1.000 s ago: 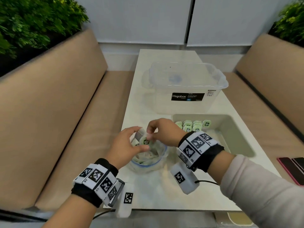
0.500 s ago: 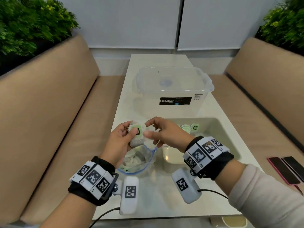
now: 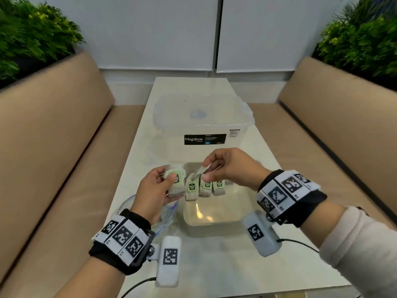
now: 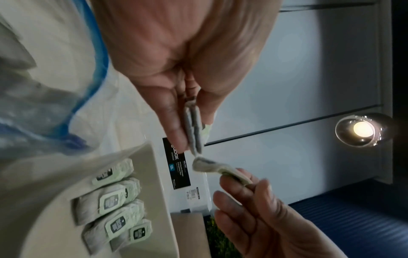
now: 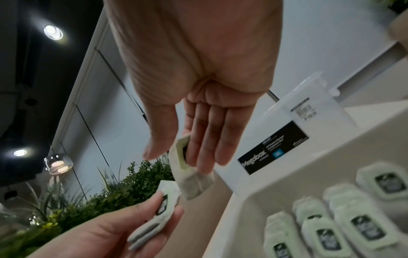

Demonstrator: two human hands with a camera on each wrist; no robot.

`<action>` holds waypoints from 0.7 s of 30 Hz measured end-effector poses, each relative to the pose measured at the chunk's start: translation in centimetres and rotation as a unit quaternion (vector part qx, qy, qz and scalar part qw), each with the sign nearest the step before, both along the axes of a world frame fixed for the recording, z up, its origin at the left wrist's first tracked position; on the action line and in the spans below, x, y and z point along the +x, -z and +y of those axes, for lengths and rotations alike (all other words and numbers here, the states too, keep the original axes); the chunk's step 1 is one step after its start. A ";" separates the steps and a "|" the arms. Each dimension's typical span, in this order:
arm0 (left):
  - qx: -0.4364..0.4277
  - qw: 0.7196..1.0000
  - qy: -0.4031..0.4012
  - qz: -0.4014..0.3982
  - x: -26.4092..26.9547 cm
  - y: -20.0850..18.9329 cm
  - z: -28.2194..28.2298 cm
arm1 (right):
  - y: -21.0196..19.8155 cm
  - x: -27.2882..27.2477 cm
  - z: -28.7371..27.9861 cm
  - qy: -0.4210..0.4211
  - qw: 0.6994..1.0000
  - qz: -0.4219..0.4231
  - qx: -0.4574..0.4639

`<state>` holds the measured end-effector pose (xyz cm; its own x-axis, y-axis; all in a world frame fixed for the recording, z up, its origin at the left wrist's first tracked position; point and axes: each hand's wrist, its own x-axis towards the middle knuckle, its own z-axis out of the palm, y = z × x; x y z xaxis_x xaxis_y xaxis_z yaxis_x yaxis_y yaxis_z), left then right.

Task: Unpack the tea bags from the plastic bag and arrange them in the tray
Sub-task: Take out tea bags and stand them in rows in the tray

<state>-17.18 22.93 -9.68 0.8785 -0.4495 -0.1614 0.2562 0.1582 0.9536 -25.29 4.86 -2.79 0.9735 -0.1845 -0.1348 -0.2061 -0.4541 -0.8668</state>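
My left hand (image 3: 166, 181) grips a small stack of grey tea bags with green tags (image 3: 176, 183) just left of the beige tray (image 3: 214, 222). In the left wrist view this stack (image 4: 193, 127) stands edge-on between thumb and fingers. Over the tray's far end, my right hand (image 3: 206, 169) pinches a single tea bag (image 3: 199, 171), which hangs from thumb and fingers (image 5: 190, 176) in the right wrist view. Several tea bags (image 3: 206, 187) lie side by side in the tray's far part. The clear plastic bag with a blue zip (image 3: 148, 211) lies on the table under my left wrist.
A clear lidded Megabox container (image 3: 204, 119) stands right behind the tray. The narrow white table (image 3: 214, 265) runs between two tan benches (image 3: 53, 158), with plants behind them. The tray's near half (image 3: 217, 211) holds nothing.
Both hands rose from the plastic bag and moved to the right, to the tray. My right hand drew one tea bag away from the stack in my left hand.
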 end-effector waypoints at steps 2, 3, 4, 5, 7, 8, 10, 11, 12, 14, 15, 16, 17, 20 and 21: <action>0.016 1.000 0.009 -0.014 0.1 -0.1 -1.3 | -0.3 -0.2 -1.8 -0.006 0.998 0.013 -0.060; 0.025 0.999 0.012 -0.023 0.1 -0.1 -1.9 | -0.4 -0.2 -2.6 0.003 0.995 0.013 -0.102; 0.035 0.999 0.012 -0.035 0.2 -0.2 -2.5 | -0.4 -0.1 -3.5 0.016 0.990 0.014 -0.141; 0.045 0.998 0.010 -0.045 0.4 0.0 -3.0 | -0.4 -0.1 -4.3 0.024 0.984 0.019 -0.174; 0.059 0.997 0.002 -0.056 0.5 0.1 -3.9 | -0.2 0.1 -5.9 0.026 0.968 0.042 -0.248; 0.065 0.996 -0.002 -0.058 0.4 0.3 -4.2 | 0.0 0.3 -6.7 0.022 0.955 0.059 -0.289; 0.075 0.995 -0.007 -0.058 0.3 0.8 -4.7 | 0.5 0.8 -8.0 0.009 0.926 0.093 -0.365; 0.078 0.995 -0.008 -0.058 0.2 1.1 -4.9 | 1.0 1.1 -8.5 0.002 0.914 0.109 -0.391; 0.081 0.995 -0.008 -0.058 0.1 1.3 -5.1 | 1.4 1.4 -9.0 -0.007 0.903 0.124 -0.412; 0.078 0.995 -0.006 -0.055 -0.2 1.7 -5.3 | 2.2 2.1 -9.6 -0.036 0.876 0.154 -0.456; 0.076 0.996 -0.007 -0.052 -0.3 1.9 -5.3 | 2.7 2.4 -9.7 -0.051 0.863 0.162 -0.476; 0.074 0.996 -0.008 -0.050 -0.4 2.1 -5.2 | 3.1 2.8 -9.9 -0.065 0.851 0.167 -0.493; 0.072 0.996 -0.011 -0.050 -0.5 2.3 -5.1 | 3.4 3.2 -10.0 -0.075 0.842 0.169 -0.507; 0.065 0.997 -0.015 -0.047 -0.5 2.6 -4.9 | 4.5 4.6 -10.0 -0.102 0.820 0.190 -0.530; 0.060 0.997 -0.016 -0.044 -0.4 2.7 -4.8 | 4.8 5.1 -9.9 -0.113 0.811 0.203 -0.537</action>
<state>-17.61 18.15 -12.34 0.9049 -0.4038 -0.1343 0.1674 0.0475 0.9847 -20.18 -5.03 -7.62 0.9143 -0.2311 -0.3325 -0.1819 -0.9681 0.1725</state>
